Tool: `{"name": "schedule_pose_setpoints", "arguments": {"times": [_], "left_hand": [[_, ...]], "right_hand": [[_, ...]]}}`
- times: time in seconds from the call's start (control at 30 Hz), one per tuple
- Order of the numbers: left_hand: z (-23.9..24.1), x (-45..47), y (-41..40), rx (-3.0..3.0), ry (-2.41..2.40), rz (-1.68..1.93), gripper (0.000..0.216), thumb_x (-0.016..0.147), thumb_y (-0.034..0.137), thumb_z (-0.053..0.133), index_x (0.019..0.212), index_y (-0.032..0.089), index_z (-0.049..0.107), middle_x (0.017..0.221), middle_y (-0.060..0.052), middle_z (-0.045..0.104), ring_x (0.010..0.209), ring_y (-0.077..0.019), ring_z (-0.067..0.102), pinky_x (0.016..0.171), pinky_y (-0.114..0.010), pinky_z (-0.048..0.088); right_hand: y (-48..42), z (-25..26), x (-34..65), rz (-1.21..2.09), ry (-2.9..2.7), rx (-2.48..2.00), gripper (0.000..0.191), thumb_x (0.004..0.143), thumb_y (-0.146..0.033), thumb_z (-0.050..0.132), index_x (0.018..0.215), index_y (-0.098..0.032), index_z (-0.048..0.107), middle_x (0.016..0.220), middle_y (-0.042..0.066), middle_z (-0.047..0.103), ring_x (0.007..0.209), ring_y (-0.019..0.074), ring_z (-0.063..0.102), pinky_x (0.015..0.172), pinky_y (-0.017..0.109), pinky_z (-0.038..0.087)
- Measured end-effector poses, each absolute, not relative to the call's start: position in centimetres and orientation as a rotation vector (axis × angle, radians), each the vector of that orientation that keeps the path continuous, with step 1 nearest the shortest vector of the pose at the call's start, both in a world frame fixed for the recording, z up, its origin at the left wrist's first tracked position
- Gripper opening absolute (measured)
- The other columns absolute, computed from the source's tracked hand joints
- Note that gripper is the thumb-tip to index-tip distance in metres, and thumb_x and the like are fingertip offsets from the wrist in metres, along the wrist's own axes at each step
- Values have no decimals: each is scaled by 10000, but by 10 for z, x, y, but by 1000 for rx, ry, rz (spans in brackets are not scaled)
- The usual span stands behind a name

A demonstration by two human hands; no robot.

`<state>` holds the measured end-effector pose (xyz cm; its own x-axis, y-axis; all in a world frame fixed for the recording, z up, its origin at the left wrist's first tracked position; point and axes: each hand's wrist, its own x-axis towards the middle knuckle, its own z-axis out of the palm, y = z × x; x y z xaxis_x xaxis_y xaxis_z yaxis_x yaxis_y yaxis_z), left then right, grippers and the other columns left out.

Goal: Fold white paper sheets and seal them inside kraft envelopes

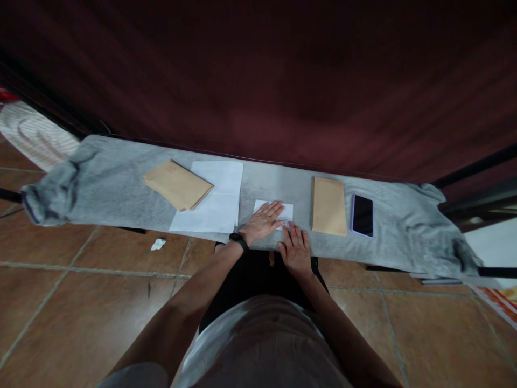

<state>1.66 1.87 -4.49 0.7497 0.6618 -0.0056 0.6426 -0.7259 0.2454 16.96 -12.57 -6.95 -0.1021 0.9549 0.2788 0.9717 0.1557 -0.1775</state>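
Observation:
A small folded sheet of white paper (287,212) lies on the grey cloth in front of me. My left hand (263,221), with a black band at the wrist, rests flat across this paper, fingers stretched out and covering part of it. Just right of it, my right hand (297,250) lies flat, fingers extended, its fingertips near the paper's lower right edge; whether they touch it I cannot tell. Larger white sheets (222,205) lie left of my hands, partly under a fanned stack of brown envelopes (177,185). On my right sits a neat stack of brown envelopes (329,207).
A phone (362,216) with a purple edge lies right of the neat stack. Grey cloth (109,183) covers the narrow table. A dark red curtain (258,129) hangs right behind it. A crumpled white scrap (158,244) is on the tiled floor.

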Motion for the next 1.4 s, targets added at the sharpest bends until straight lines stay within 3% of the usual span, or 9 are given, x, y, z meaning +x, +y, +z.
{"name": "schedule_pose_setpoints", "arguments": {"times": [0.43,0.63,0.73,0.9,1.13,1.4], "left_hand": [[-39,-26,-6,2870,642,172,649,1032,540,394,1577,203,293,1665,-71,247,1555,-202,156,1271,-405,104],[-34,-35,-14,2883,585,151,721,995,545,490,1587,198,268,1662,-78,258,1554,-221,164,1268,-393,116],[-35,-36,-14,2889,579,144,686,975,563,522,1546,222,355,1640,-84,323,1542,-236,215,1271,-416,116],[-40,-35,-14,2908,555,269,607,940,569,580,1388,161,553,1488,-152,530,1464,-279,381,1259,-453,197],[-41,-35,-16,2921,612,275,599,921,575,603,1351,159,578,1409,-147,592,1383,-303,472,1215,-471,289],[-42,-34,-12,2919,572,300,620,913,587,606,1389,193,559,1444,-121,565,1415,-292,427,1241,-472,224]], "right_hand": [[-127,-71,172,-44,-2103,-1802,541,1048,-355,408,1541,-131,391,1607,179,359,1478,323,342,1198,562,249],[-116,-62,185,168,-2044,-1709,484,1076,-311,277,1487,-154,479,1533,127,494,1463,249,394,1217,532,273],[-97,-50,189,302,-2156,-1540,498,1078,-338,265,1503,-170,461,1531,96,501,1461,222,404,1233,507,290],[-56,-36,182,464,-2426,-1322,517,1078,-380,256,1512,-178,451,1559,62,466,1479,202,374,1250,469,295],[-18,-40,174,536,-2556,-1258,507,1073,-370,269,1519,-199,441,1589,57,417,1486,194,360,1263,467,254],[1,-46,171,471,-2559,-1329,510,1080,-361,214,1498,-226,473,1603,20,398,1498,180,332,1267,455,242]]}}
